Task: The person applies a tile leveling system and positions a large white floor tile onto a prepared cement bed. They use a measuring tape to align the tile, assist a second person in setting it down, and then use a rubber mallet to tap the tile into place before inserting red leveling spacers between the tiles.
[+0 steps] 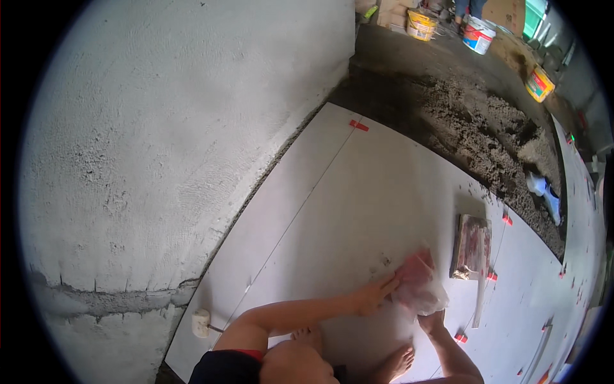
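Over the pale floor tiles (358, 211), I have a clear plastic bag (430, 296) with red pieces showing through it, blurred by movement. My right hand (432, 320) is closed on the bag's lower end, its fingers partly hidden by the plastic. From the left, my left hand (373, 297) reaches the bag's edge, fingers closed against it near the red part. A dark smudge (384, 260) marks the tile just beyond my left fingers. Small red clips (359, 125) sit along the joints between tiles.
A white-headed mallet (201, 323) lies by the rough grey wall (141, 141). Right of the bag are a brownish block-like tool (472, 247) and a thin pale strip (480, 294). Loose mortar (473, 121) borders the tiles; buckets (478, 34) and a person's legs (470, 8) are farther off.
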Available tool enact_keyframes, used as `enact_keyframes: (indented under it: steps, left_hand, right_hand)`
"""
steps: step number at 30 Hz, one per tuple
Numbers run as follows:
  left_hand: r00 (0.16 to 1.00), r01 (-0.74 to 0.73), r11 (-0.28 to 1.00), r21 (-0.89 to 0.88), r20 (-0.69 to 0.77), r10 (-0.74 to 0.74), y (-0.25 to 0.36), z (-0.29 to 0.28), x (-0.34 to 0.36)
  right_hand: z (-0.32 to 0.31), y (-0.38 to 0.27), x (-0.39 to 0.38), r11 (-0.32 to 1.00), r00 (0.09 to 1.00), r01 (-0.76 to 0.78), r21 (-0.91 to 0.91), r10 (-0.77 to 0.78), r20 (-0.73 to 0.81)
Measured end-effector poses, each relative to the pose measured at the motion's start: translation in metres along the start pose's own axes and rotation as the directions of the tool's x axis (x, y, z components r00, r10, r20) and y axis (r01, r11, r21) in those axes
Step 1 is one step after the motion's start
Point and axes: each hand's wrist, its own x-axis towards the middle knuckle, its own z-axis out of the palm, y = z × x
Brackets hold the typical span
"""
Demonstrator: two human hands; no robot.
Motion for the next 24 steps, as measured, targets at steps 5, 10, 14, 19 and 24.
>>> enact_keyframes:
  steps: [5, 10, 14, 19, 24]
  left_hand:
    - [0.995, 0.025, 0.996, -0.085, 0.098, -0.017, 0.009, -0.006, 0.012]
    - [0.985, 0.085, 0.979, -0.184, 0.167, -0.054, 0.017, -0.020, 0.006]
    - [0.972, -0.142, 0.976, 0.167, -0.164, 0.169, -0.009, 0.022, 0.005]
    - [0.969, -0.168, 0.984, -0.062, -0.196, 0.154, 0.018, 0.014, 0.009]
    - [0.998, -0.040, 0.998, 0.045, -0.047, 0.042, 0.005, 0.010, -0.003]
  right_hand:
    - [0.002, 0.028, -0.028, 1.000, 0.999, -0.023, -0.015, 0.023, -0.025]
    - [0.020, -0.006, -0.028, 0.934, 0.970, -0.044, -0.354, 0.125, 0.209]
    - [0.021, -0.030, -0.020, 0.902, 0.948, 0.038, -0.430, 0.103, 0.300]
    - [0.045, -0.021, -0.019, 0.949, 0.962, 0.022, -0.315, 0.066, 0.266]
    - [0.056, -0.001, -0.035, 0.994, 0.955, -0.079, -0.082, 0.099, 0.281]
